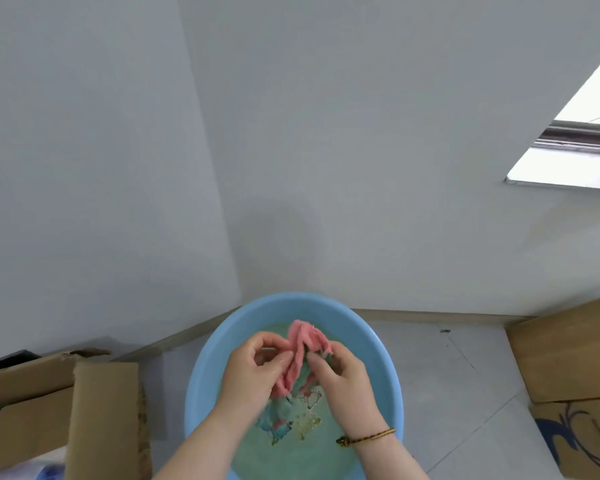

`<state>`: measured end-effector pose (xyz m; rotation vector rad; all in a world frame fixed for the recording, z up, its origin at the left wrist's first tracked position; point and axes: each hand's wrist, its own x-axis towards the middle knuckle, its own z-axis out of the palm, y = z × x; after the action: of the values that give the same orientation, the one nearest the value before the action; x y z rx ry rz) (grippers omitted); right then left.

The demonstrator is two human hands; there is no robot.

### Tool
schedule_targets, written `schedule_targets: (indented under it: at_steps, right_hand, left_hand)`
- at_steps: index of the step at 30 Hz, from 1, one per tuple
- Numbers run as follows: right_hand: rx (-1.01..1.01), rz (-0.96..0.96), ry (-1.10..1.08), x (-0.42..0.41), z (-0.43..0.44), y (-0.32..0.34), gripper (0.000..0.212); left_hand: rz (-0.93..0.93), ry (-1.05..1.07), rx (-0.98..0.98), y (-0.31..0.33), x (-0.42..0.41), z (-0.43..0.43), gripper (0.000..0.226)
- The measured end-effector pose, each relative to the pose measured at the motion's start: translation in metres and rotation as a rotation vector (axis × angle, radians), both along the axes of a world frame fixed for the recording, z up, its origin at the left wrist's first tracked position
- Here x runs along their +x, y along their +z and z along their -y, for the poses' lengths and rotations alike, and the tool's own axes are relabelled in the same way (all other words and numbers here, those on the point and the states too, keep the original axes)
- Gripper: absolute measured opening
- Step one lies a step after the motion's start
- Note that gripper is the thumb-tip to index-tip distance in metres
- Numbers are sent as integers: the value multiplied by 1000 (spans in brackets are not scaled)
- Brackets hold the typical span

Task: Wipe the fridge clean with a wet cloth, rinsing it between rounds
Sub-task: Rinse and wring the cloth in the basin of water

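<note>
A pink cloth (303,344) is bunched up over a light blue basin (201,382) that holds greenish water, with a printed picture showing on its bottom. My left hand (253,370) grips the cloth's left side with curled fingers. My right hand (342,379) pinches its right side; a braided cord sits on that wrist. The cloth's lower end hangs down between my two hands, close to the water. The fridge is out of view.
The basin stands on a grey tiled floor in a corner of pale walls. An open cardboard box (49,403) is close on the left. Flattened cardboard (568,355) lies on the right. A bright window opening (575,147) is at the upper right.
</note>
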<state>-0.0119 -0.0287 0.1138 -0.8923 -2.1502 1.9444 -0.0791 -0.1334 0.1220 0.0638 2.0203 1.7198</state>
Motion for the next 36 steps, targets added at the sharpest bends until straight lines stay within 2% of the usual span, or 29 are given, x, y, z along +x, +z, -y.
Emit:
schedule_targets:
  at_steps: [4, 7, 10, 11, 14, 18, 20, 22, 27, 31, 33, 34, 36]
  right_hand:
    - [-139, -32, -113, -2, -11, 19, 27]
    - [-165, -57, -71, 1, -14, 29, 27]
    - [-201, -101, 22, 2, -15, 40, 30]
    - [-220, -117, 55, 1, -16, 43, 31]
    - [-261, -153, 94, 0, -20, 51, 36]
    - [-293, -149, -43, 1, -31, 58, 31]
    - [-290, -166, -183, 6, -47, 67, 26]
    - [-257, -198, -313, 12, -67, 77, 29]
    - [-151, -235, -383, 31, -96, 99, 32]
    - [-167, -270, -390, 45, -106, 111, 30]
    - [-199, -296, -358, 53, -106, 116, 20]
    - [-202, -296, -329, 57, -103, 118, 12]
    - [-159, -286, -291, 63, -95, 122, 11]
  left_hand:
    - [-64, -54, -26, 19, 2, -8, 25]
    - [-51, -178, -30, 30, 4, -15, 25]
    - [42, -240, 31, 37, 9, -20, 36]
    - [61, -236, 29, 38, 9, -22, 35]
    - [81, -188, 67, 41, 8, -27, 13]
    - [171, -87, 162, 47, 2, -31, 17]
    - [171, 12, 209, 54, -2, -35, 19]
    - [131, 65, 240, 63, -5, -43, 17]
    - [175, 31, 365, 93, 7, -73, 17]
    - [213, -34, 435, 105, 10, -82, 15]
    - [230, -86, 462, 109, 11, -83, 20]
    - [236, -111, 468, 110, 11, -84, 26]
    - [256, -163, 463, 111, 11, -85, 46]
